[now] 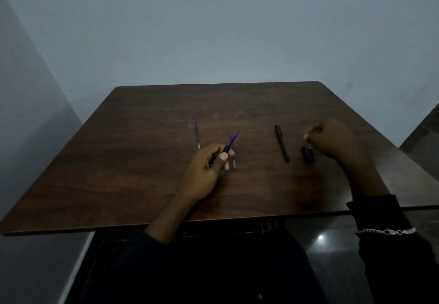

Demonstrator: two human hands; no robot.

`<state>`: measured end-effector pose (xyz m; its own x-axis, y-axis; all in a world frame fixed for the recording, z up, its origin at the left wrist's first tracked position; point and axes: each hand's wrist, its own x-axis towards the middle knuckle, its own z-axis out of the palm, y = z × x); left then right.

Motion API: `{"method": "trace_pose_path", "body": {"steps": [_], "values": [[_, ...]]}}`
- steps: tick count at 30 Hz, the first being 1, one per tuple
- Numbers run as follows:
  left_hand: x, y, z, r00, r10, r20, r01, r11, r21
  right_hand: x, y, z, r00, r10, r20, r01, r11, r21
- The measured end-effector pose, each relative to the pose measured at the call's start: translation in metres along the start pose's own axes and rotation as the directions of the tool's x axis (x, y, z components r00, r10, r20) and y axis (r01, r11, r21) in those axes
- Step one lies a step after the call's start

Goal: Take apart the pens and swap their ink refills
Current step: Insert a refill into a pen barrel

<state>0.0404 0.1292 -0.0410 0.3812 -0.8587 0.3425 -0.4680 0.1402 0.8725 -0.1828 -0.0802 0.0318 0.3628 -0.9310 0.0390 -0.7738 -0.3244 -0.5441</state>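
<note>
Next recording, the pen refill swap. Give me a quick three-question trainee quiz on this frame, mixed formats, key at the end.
1. True or false: the left hand holds a dark pen barrel with a blue refill sticking out of it.
2. How many blue refills lie loose on the table?
3. The black pen lying on the table is: A) left of the left hand, B) between the two hands, C) in the right hand.

Key: 1 true; 2 two, one to the left, one beside the left hand; 3 B.
</note>
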Motion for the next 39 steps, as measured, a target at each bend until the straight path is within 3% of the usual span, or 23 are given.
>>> {"method": "trace_pose_path", "body": {"steps": [5,25,33,35,37,39], "values": [[-0.001,0.001,0.001,1.000,-0.006,-0.002,0.006,1.000,0.008,0.011,0.019,0.001,0.972,0.147,0.182,-0.157,0.987,0.044],[-0.004,0.007,0.002,0.999,-0.046,-0.001,0.046,0.999,0.008,0.009,0.018,0.003,0.974,0.188,0.129,-0.196,0.979,0.049],[-0.003,0.006,0.002,0.999,-0.035,0.005,0.035,0.999,0.014,0.001,0.007,-0.009,0.941,0.301,0.153,-0.286,0.952,-0.114],[-0.003,0.006,0.002,0.999,-0.033,0.003,0.033,0.999,0.002,0.000,0.007,-0.011,0.946,0.300,0.120,-0.284,0.950,-0.131],[-0.003,0.006,0.003,1.000,-0.029,0.000,0.029,1.000,0.002,-0.001,0.008,-0.012,0.977,0.212,-0.006,-0.211,0.969,-0.131],[-0.003,0.006,0.003,1.000,-0.030,0.006,0.030,0.999,0.015,-0.004,0.006,-0.010,0.988,0.057,-0.145,-0.050,0.997,0.050]]}}
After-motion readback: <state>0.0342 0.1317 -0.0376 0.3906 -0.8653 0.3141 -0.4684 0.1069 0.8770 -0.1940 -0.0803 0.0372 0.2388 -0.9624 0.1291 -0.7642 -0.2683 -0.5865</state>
